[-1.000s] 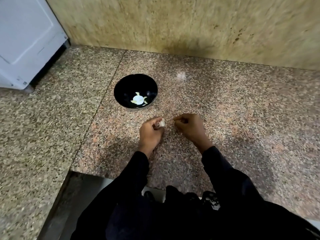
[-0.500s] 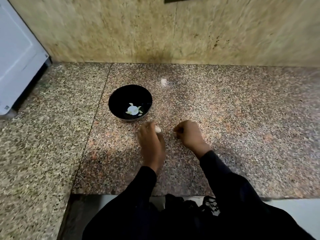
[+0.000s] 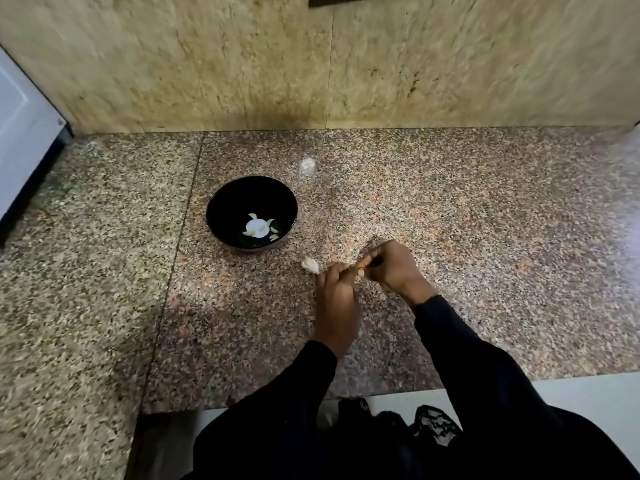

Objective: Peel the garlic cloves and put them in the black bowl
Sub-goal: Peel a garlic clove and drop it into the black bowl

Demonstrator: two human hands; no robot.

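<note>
Fingers of the left hand (image 3: pixel 337 299) and right hand (image 3: pixel 391 268) have come together, both curled and pinching at something between them; a pale garlic clove (image 3: pixel 310 265) now sits by the left fingertips, just short of the black bowl (image 3: pixel 251 213). Peeling looks underway again, with peeled cloves (image 3: pixel 258 228) already inside.

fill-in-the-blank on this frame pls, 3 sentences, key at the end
1. The garlic clove is held at the fingertips of the ____ hand.
2. The bowl on the counter is ____ in colour.
3. The right hand lies to the ____ of the bowl in the picture.

Missing words: left; black; right
</note>
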